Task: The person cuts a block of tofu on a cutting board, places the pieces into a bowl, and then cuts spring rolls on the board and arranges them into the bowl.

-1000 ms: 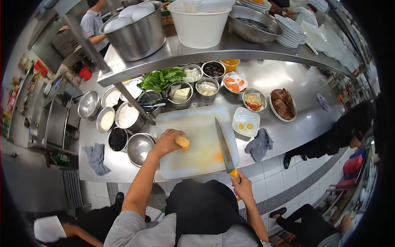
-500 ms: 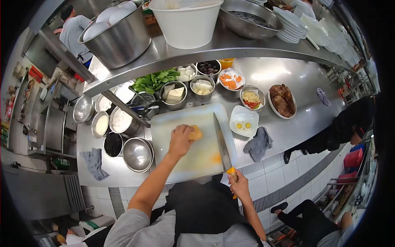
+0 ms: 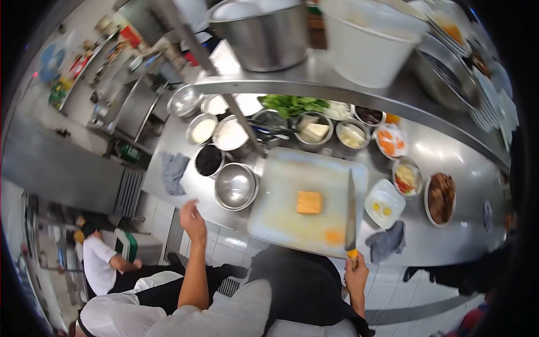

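My right hand is closed around the yellow handle of a large knife, whose blade lies along the right side of the cutting board. A square golden-orange block, perhaps fried tofu, sits alone near the board's middle. Away from the board, my left hand is in the air over the table's front edge, its fingers apart and holding nothing. Closest to it are the stacked steel bowls and a grey cloth.
Behind the board stand bowls of white blocks, green leaves and sliced carrots. To the right are a dish with halved eggs, browned meat and another cloth. A steel shelf overhangs. A person is at the lower left.
My left hand has let go of the golden-orange block and swung left, off the board. The view has turned left. My right hand still grips the knife.
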Tool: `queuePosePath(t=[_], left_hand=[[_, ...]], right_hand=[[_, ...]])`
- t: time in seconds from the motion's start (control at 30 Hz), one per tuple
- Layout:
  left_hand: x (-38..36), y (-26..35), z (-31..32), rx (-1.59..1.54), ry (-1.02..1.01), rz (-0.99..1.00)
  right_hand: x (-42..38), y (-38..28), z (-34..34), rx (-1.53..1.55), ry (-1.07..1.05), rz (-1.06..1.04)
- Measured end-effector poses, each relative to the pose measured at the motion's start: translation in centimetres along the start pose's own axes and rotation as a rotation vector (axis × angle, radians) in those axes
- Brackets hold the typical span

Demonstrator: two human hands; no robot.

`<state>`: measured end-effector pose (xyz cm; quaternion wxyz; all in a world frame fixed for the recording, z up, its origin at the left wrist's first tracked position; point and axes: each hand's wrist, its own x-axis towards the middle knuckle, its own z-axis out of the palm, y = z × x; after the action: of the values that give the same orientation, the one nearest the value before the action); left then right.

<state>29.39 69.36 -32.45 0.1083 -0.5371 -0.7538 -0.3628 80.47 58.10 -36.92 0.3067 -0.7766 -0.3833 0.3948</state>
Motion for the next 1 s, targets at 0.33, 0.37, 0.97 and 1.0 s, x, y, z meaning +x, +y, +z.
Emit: queuePosePath(t=[0.33, 0.37, 0.97, 1.0], left_hand=[[8.4, -20.7, 6.3, 0.173, -0.095, -0.145], [7.2, -24.2, 8.1, 0.223, -0.248, -0.139], [14.6, -27.3, 5.2, 0.251, -0.473, -0.276], [14.6, -21.4, 3.3, 0.302, -0.331, -0.231]], right_hand=[[0.4, -4.5, 2.2, -0.296, 0.099, -0.248], [0.2, -4.7, 2.7, -0.345, 0.096, -0.222], [-2.1, -6.2, 6.2, -0.329, 0.17, -0.054], [-2.0, -6.3, 6.4, -0.284, 0.187, -0.054]])
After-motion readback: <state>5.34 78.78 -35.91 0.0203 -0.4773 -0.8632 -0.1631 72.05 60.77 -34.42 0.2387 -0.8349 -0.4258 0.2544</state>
